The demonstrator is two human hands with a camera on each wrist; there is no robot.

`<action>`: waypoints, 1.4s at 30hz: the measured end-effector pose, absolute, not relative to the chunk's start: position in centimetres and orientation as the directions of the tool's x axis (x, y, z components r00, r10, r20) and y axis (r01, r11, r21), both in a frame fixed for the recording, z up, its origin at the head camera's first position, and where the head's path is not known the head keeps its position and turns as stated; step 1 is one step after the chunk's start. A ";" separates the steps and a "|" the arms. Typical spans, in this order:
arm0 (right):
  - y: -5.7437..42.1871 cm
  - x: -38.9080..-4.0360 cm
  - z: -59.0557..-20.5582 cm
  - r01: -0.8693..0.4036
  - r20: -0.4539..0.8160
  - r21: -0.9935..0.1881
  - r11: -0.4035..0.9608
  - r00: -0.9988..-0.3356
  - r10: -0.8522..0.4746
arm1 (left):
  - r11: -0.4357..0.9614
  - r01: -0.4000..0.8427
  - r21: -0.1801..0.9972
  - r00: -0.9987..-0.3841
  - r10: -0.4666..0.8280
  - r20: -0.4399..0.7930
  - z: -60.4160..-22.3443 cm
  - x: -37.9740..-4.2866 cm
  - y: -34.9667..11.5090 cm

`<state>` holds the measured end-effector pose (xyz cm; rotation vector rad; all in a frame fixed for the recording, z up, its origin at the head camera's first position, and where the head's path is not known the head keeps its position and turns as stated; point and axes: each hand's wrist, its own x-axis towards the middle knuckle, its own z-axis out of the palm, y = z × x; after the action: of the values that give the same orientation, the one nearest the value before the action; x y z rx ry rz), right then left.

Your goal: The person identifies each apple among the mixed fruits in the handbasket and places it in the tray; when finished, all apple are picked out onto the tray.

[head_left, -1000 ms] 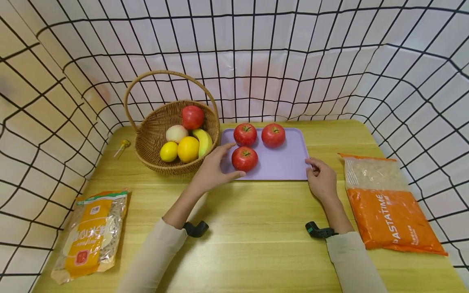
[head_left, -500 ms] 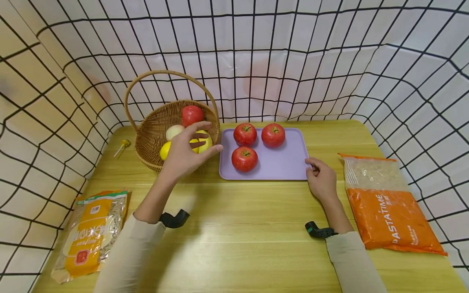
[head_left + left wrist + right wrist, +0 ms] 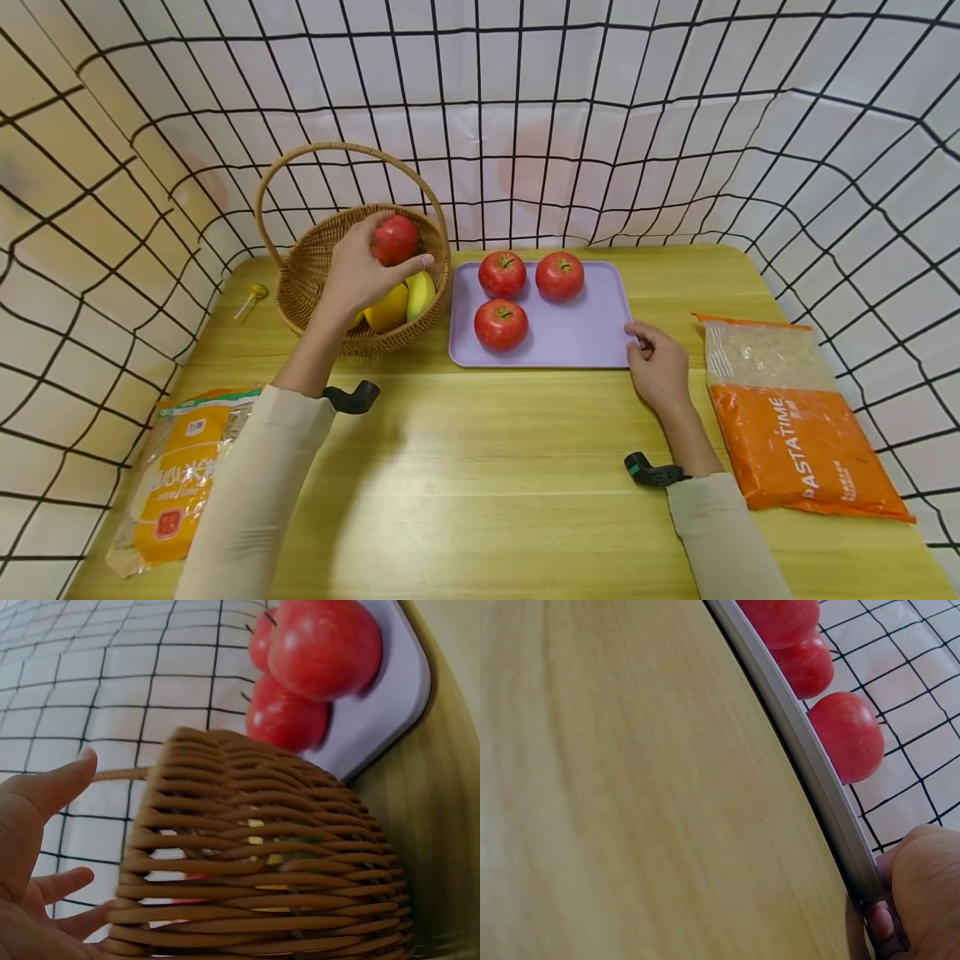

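My left hand (image 3: 356, 267) is over the wicker basket (image 3: 300, 304), its fingers spread beside a red apple (image 3: 397, 240) inside. The thumb points right, below the apple, and the grip does not look closed. In the left wrist view the basket wall (image 3: 262, 847) hides the fruit, and the thumb (image 3: 56, 784) and fingers stand apart. My right hand (image 3: 660, 367) pinches the right edge of a lilac tray (image 3: 585, 333); in the right wrist view its fingers are at the tray rim (image 3: 810, 765). Three red apples (image 3: 501, 325) sit on the tray's left and middle.
The basket also holds an orange (image 3: 387, 310) and a banana (image 3: 420, 293). A lollipop (image 3: 255, 293) lies left of it. Bagged food (image 3: 180, 479) lies at front left and an orange pasta bag (image 3: 806, 433) at right. Grid-patterned cloth (image 3: 525, 125) walls the back.
My left hand has moved left and up from beside the front apple on the tray to the red apple in the basket. The right hand and tray apples have stayed put.
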<state>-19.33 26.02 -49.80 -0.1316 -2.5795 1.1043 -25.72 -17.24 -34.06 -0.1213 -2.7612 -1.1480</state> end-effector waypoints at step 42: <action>25.8 -19.3 -49.7 -0.031 0.257 -0.713 0.700 -0.941 0.220 | 0.730 -0.035 0.683 -0.998 0.006 -0.057 -37.2 -31.1 -19.2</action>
<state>-19.26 25.82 -49.66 -0.1486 -2.5870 1.0937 -31.07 -19.23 -37.16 0.0250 -2.9726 -1.1752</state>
